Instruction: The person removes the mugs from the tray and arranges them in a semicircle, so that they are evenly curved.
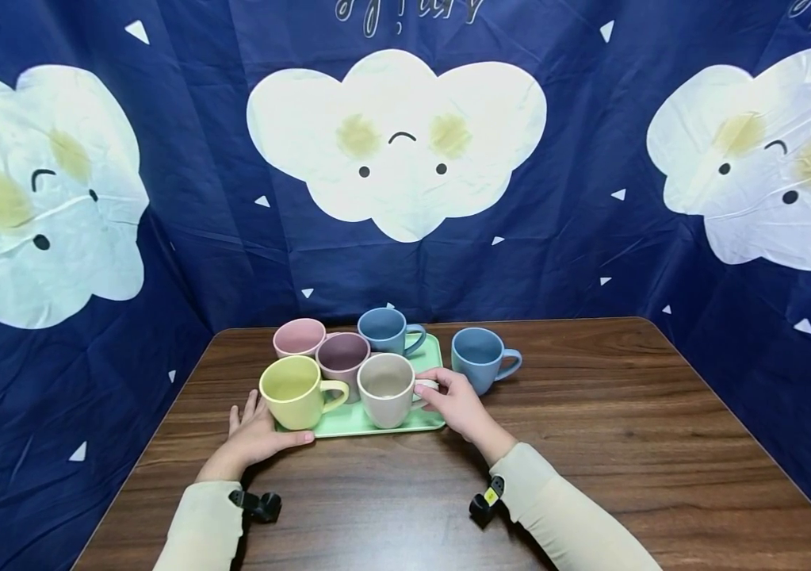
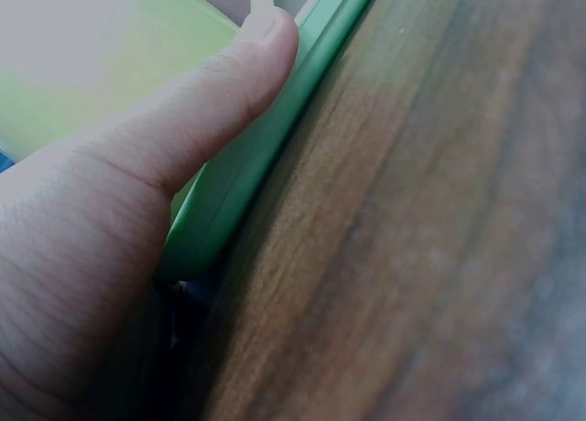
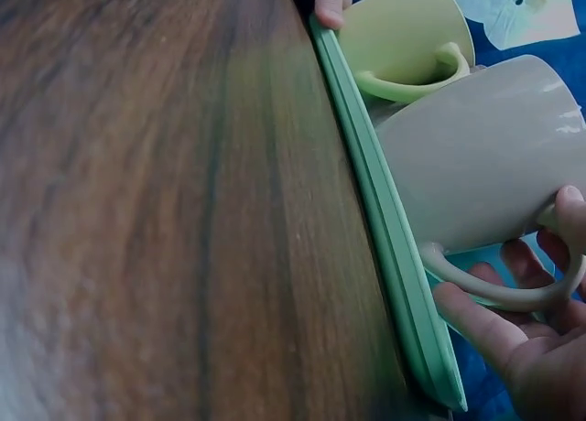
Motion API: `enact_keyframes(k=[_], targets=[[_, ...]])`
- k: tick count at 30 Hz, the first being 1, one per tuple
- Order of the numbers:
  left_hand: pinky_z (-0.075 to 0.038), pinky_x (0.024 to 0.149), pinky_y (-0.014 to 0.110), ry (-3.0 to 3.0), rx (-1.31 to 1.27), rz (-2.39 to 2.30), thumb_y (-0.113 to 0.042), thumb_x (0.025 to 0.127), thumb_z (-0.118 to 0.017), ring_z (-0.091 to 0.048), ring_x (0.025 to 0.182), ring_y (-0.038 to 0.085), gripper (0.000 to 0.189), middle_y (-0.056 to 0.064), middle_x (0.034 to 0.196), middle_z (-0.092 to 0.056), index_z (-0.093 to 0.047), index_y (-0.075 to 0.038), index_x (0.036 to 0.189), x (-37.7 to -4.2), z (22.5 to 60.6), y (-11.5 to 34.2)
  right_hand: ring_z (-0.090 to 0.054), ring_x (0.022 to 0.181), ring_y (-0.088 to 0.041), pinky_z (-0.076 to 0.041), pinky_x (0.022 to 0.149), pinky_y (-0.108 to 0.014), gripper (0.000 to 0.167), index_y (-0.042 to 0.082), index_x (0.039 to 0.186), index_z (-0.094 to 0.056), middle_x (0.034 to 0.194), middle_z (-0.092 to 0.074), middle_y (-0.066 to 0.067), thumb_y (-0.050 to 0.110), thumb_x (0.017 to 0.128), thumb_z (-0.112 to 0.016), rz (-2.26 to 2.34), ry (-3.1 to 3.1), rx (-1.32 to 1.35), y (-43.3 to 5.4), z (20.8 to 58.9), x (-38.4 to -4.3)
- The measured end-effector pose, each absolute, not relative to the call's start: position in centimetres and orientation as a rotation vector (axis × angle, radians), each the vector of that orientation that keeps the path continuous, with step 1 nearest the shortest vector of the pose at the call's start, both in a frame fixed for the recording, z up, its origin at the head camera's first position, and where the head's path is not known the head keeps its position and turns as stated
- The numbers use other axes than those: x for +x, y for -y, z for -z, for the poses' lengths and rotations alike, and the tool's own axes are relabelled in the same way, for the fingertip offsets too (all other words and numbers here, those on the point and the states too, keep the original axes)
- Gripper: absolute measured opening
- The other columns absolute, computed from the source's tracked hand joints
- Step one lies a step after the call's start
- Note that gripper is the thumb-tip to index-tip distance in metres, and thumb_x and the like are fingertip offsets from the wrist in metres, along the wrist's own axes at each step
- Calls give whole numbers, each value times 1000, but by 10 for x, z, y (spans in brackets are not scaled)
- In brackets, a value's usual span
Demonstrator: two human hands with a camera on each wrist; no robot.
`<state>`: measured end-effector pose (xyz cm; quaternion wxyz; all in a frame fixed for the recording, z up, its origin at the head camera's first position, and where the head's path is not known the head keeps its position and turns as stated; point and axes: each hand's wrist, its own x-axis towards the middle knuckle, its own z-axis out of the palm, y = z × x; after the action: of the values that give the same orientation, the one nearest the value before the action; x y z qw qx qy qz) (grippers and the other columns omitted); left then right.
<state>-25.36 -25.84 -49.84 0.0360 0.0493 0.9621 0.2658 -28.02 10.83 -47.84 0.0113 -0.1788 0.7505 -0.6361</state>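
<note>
Standing here, I see a pale-sleeved left forearm (image 1: 201, 523) and right forearm (image 1: 572, 511) angle inward from the bottom edge. The left hand (image 1: 255, 434), lower left of centre, spreads its fingers, thumb stretched rightward; below and right of centre, the right hand (image 1: 460, 403) pinches, fingers curled.

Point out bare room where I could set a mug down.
Widest: the wooden table, right of the outer blue mug. Next: its near stretch, before the green tray, between left hand and right hand. Crowded: the tray itself, with five mugs bunched close; only its far-right corner looks bare, and it's narrow.
</note>
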Motion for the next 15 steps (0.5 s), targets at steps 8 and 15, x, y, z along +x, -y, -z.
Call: enact_keyframes(k=[8, 15], targets=[[8, 110, 77, -2955, 149, -805, -65, 73, -78, 2, 148, 57, 126, 36, 161, -12, -17, 5, 158, -254, 499, 259, -68, 90, -40, -61, 75, -47, 14, -7, 105, -70, 99, -71, -18, 3, 96, -68, 1983, -2374, -535, -106, 477, -280], [9, 109, 77, -2949, 148, -814, -65, 73, -79, 3, 148, 58, 126, 36, 161, -11, -17, 4, 158, -255, 498, 259, -69, 82, -34, -62, 70, -43, 10, -4, 101, -71, 94, -71, -13, 4, 95, -69, 1972, -2448, -500, -104, 474, -279]])
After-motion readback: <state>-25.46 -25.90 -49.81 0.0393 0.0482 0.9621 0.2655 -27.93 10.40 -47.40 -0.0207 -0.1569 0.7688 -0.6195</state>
